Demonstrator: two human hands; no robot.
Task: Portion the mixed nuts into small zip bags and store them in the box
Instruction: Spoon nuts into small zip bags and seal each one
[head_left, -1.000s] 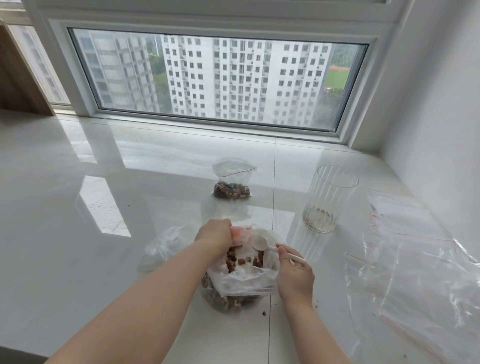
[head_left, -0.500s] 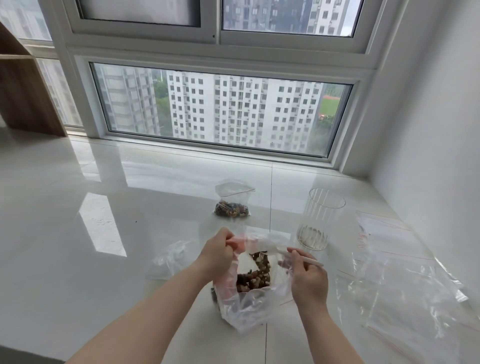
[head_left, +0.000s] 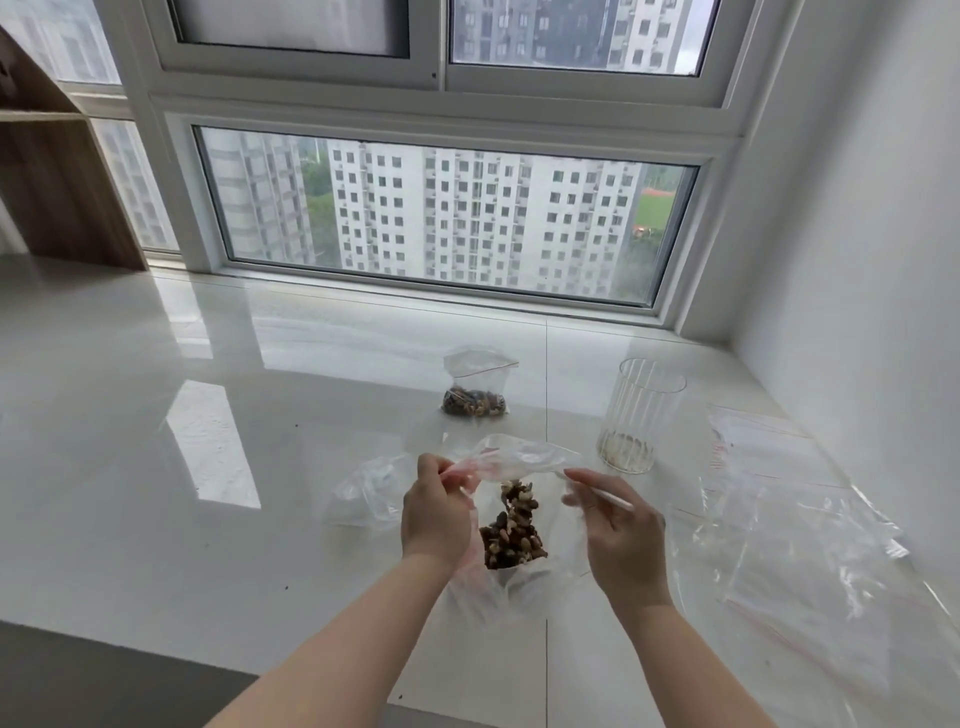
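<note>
A small clear zip bag (head_left: 511, 525) with mixed nuts in its bottom hangs lifted above the white surface between my hands. My left hand (head_left: 436, 512) pinches the left side of its red-striped top edge. My right hand (head_left: 615, 530) is at the bag's right side and holds a thin white plastic spoon (head_left: 605, 496) between thumb and fingers. A second small zip bag (head_left: 475, 387) with nuts stands farther back. Beneath the lifted bag lies crumpled clear plastic (head_left: 493, 587). The storage box is not in view.
A ribbed clear glass jar (head_left: 636, 415) with a little residue stands right of centre. Several flat zip bags (head_left: 779, 519) lie spread at the right by the wall. A crumpled clear bag (head_left: 366, 491) lies left of my hands. A window runs along the back.
Both hands have raised the nut bag off the surface, and the nuts have slid to its bottom. The spoon has come out of the bag. The camera has tilted upward.
</note>
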